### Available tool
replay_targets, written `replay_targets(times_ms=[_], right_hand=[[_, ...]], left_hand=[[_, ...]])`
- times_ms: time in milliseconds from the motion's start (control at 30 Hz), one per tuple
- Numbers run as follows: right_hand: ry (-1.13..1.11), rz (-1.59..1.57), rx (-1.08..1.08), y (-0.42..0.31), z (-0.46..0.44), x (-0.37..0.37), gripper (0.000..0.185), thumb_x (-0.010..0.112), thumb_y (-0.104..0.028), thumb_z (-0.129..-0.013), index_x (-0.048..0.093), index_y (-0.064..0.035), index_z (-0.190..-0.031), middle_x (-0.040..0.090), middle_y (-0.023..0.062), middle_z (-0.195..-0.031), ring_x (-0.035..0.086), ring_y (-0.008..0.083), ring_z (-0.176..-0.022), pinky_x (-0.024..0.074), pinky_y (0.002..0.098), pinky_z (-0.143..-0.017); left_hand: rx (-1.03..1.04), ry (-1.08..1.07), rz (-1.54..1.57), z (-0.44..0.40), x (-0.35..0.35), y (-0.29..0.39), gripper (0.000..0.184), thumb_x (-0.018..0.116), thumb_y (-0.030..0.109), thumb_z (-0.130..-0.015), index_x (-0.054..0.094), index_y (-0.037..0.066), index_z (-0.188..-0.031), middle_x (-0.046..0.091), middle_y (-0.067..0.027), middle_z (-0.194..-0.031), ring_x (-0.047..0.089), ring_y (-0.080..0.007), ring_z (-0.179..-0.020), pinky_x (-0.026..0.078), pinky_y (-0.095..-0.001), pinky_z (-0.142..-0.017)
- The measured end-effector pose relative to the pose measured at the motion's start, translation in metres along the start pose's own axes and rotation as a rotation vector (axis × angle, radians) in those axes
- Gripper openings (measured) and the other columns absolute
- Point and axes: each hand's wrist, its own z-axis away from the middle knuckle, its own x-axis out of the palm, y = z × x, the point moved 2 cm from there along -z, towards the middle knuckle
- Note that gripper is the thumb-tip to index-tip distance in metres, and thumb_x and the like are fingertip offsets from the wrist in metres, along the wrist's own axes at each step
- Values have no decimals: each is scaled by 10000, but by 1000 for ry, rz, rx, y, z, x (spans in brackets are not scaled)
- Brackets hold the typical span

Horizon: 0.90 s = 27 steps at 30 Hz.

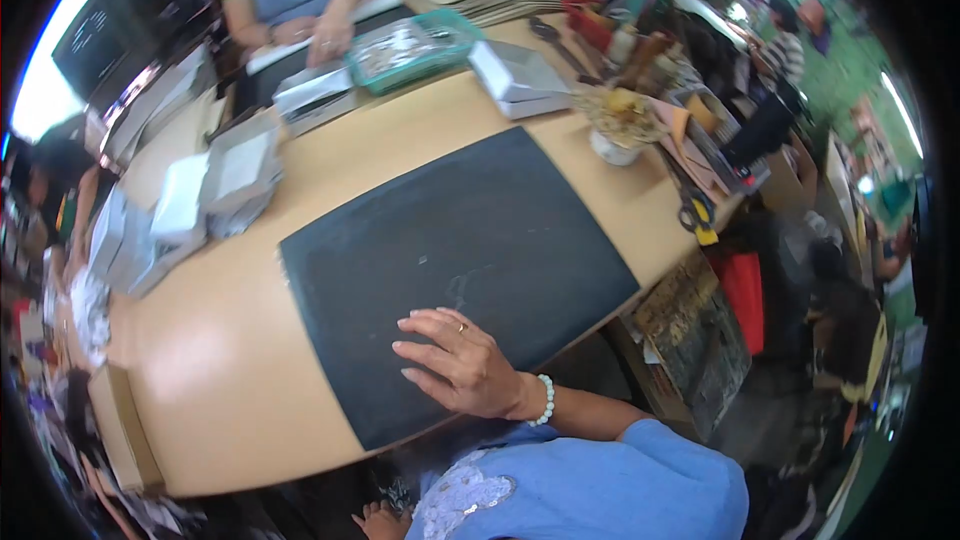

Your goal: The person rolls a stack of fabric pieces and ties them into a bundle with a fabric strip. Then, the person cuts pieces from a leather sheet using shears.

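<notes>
My right hand is over the near part of a large black mat, fingers apart and slightly bent, with nothing in them. A ring and a pale beaded bracelet are on that hand and wrist. Small light marks show on the mat near the fingertips. Down at the bottom edge, below the tabletop, my left hand shows only in part. Its fingers look apart, and I see nothing held in them. Something small and shiny lies close by, too unclear to name.
Grey boxes stand at the table's left; a small pot and yellow-handled scissors are at the right. Across the table, a person's hands work beside a teal tray. A long cardboard box stands at the left end.
</notes>
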Motion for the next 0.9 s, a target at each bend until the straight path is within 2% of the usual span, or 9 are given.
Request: replay_targets(times_ms=[100, 200, 333, 400, 433, 500, 633, 733, 900], right_hand=[[143, 179, 30, 29, 0, -52, 227, 643, -105, -738, 607, -24, -947, 570, 140, -1016, 547, 307, -990, 414, 411, -887], [295, 336, 153, 64, 12, -102, 194, 636, -91, -738, 617, -16, -916, 572, 144, -998, 556, 311, -948, 425, 404, -861], [427, 551, 316, 108, 36, -156, 179, 619, -77, -744, 622, -8, -910, 571, 144, -983, 545, 312, -935, 426, 402, -840], [453, 717, 368, 131, 45, -180, 180, 604, -91, -759, 621, -7, -918, 567, 145, -988, 533, 312, -946, 413, 403, -853], [520, 815, 383, 144, 45, -195, 182, 585, -105, -773, 620, -11, -925, 550, 151, -1020, 509, 315, -982, 395, 407, -874], [606, 970, 470, 173, 40, -226, 191, 553, -129, -796, 619, -21, -939, 512, 160, -1079, 462, 321, -1045, 361, 425, -908], [559, 1090, 532, 227, 31, -270, 216, 539, -141, -799, 615, -37, -973, 471, 165, -1115, 410, 336, -1094, 332, 498, -912], [268, 1044, 764, 256, 30, -280, 242, 545, -161, -793, 614, -55, -1000, 484, 166, -1101, 408, 347, -1099, 319, 541, -897], [235, 1015, 741, 268, 34, -280, 265, 542, -160, -786, 609, -61, -1022, 500, 165, -1088, 401, 357, -1119, 305, 560, -891]], left_hand=[[107, 222, -116, 1, -50, 45, 343, 670, 245, -744, 621, 23, -1000, 632, -189, -937, 616, -265, -862, 445, -403, -817], [263, 133, 568, 14, -127, 132, 242, 653, 151, -712, 642, -15, -888, 642, -157, -821, 610, -240, -760, 469, -319, -705], [692, 42, 667, 11, -183, 188, 180, 614, 93, -699, 644, -28, -828, 632, -159, -785, 603, -238, -746, 466, -316, -689], [946, 319, 664, 14, -217, 205, 219, 633, 140, -697, 628, 3, -868, 633, -133, -824, 593, -265, -793, 465, -354, -729], [1045, 475, 750, 24, -238, 214, 321, 651, 162, -699, 586, 27, -984, 609, -149, -961, 562, -295, -898, 448, -381, -793], [1161, 678, 755, 35, -271, 230, 329, 648, 165, -701, 581, 25, -991, 603, -152, -970, 560, -296, -904, 445, -383, -797], [1244, 794, 702, 37, -306, 255, 345, 641, 171, -704, 570, 21, -1007, 593, -157, -986, 554, -299, -917, 438, -387, -807], [1247, 789, 668, 32, -314, 260, 357, 636, 175, -706, 562, 18, -1018, 585, -162, -998, 549, -300, -926, 434, -390, -815], [1261, 749, 631, 29, -318, 267, 377, 627, 182, -710, 548, 13, -1037, 571, -169, -1019, 542, -304, -942, 426, -394, -827]])
